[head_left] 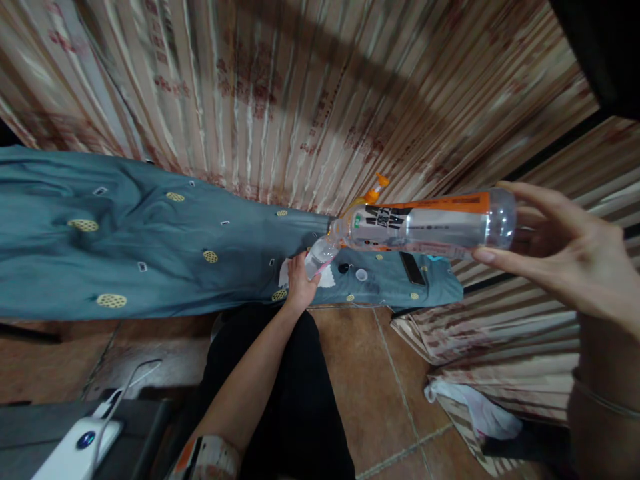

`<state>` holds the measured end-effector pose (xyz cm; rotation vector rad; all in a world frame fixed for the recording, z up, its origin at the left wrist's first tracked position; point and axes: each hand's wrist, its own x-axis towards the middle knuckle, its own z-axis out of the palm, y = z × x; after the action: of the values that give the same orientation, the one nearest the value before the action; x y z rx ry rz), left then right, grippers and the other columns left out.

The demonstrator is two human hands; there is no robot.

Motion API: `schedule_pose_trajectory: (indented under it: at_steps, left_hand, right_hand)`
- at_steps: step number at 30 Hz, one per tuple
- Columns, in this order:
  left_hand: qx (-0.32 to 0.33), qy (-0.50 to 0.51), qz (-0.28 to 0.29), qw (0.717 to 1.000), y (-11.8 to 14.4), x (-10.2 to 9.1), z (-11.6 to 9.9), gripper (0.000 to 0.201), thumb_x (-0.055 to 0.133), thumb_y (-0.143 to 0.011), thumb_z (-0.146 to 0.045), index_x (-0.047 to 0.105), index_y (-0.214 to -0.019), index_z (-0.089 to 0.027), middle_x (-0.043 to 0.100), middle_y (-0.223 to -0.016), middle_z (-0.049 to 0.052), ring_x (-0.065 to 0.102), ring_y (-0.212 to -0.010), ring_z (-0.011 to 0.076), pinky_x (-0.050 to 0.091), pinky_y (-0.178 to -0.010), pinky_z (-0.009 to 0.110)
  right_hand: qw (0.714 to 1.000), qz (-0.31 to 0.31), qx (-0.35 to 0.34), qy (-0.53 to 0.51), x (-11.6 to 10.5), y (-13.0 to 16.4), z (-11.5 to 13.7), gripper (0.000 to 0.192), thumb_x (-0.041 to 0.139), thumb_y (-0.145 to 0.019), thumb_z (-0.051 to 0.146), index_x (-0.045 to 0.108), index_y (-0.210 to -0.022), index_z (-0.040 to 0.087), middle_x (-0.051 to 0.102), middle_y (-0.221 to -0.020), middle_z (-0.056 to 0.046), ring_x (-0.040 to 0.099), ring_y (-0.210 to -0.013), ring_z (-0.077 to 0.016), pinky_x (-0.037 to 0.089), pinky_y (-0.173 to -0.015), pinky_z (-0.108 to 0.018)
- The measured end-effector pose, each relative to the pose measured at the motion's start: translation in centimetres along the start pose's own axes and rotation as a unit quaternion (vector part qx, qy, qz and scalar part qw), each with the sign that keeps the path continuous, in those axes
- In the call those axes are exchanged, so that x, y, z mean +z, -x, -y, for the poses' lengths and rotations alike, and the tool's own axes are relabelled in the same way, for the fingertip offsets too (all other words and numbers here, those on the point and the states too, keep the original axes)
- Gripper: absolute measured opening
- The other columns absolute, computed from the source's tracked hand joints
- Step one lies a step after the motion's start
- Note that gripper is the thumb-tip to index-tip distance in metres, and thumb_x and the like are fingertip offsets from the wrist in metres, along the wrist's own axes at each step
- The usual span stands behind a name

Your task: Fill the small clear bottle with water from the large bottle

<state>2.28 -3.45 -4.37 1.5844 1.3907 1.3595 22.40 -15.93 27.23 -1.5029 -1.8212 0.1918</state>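
Note:
My right hand (570,250) grips the base of a large clear plastic bottle (440,223) with an orange and silver label. That bottle lies nearly level in the air, its neck toward the left. Wrapped around a smaller clear bottle (323,252) is my left hand (300,283). The two bottle mouths meet or nearly meet; whether they touch, I cannot tell. Under the small bottle lies a white tissue (327,277) on the cloth. A black cap (344,268) and a white round cap (361,275) sit to its right. Behind the large bottle shows an orange pump top (377,188).
A blue-green cloth with yellow pineapples (165,247) covers the long surface before me. Toward its right end rests a dark phone (412,269). Patterned curtains (280,100) hang behind. At lower left, a white power bank (80,447) with a cable lies on a grey seat.

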Motion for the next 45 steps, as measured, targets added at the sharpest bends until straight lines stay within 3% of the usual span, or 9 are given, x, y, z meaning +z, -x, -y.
schedule_pose_trajectory:
  at_steps: [9,22,31,45]
  left_hand:
    - [-0.004,-0.009,0.005,1.0,0.0,-0.1,0.0,0.062,0.074,-0.066,-0.005,0.054,-0.123,-0.021,0.061,-0.121,0.011,0.057,-0.119,0.0322,0.045,-0.106,0.049]
    - [0.009,-0.008,-0.012,1.0,0.0,0.3,0.8,0.062,0.073,-0.066,-0.006,0.053,-0.122,-0.022,0.062,-0.121,0.01,0.057,-0.118,0.0319,0.045,-0.105,0.05]
    - [0.012,-0.004,-0.016,1.0,0.1,0.4,0.7,0.063,0.074,-0.064,-0.003,0.053,-0.121,-0.021,0.063,-0.12,0.01,0.057,-0.118,0.0328,0.045,-0.106,0.05]
    - [0.0,-0.002,-0.008,1.0,0.1,0.3,0.6,0.062,0.073,-0.065,-0.005,0.053,-0.122,-0.021,0.062,-0.121,0.01,0.056,-0.121,0.0332,0.044,-0.108,0.051]
  right_hand:
    - [1.0,0.002,0.015,0.008,0.0,-0.1,0.3,0.088,0.096,-0.053,0.034,0.064,-0.135,0.033,0.073,-0.108,-0.003,0.071,-0.082,-0.0157,0.062,-0.073,-0.023]
    - [0.999,0.017,0.007,0.03,-0.2,-0.6,0.5,0.085,0.093,-0.057,0.037,0.062,-0.136,0.034,0.072,-0.113,-0.004,0.072,-0.093,-0.0214,0.059,-0.091,-0.04]
    - [0.997,0.014,0.014,0.074,-0.5,-1.0,0.4,0.095,0.092,-0.055,0.051,0.058,-0.141,0.032,0.071,-0.12,-0.009,0.072,-0.099,-0.0323,0.056,-0.094,-0.058]
    - [0.998,0.013,0.017,0.051,-0.2,-1.1,0.9,0.09,0.094,-0.055,0.044,0.061,-0.138,0.034,0.071,-0.119,-0.007,0.072,-0.102,-0.0291,0.056,-0.097,-0.05]
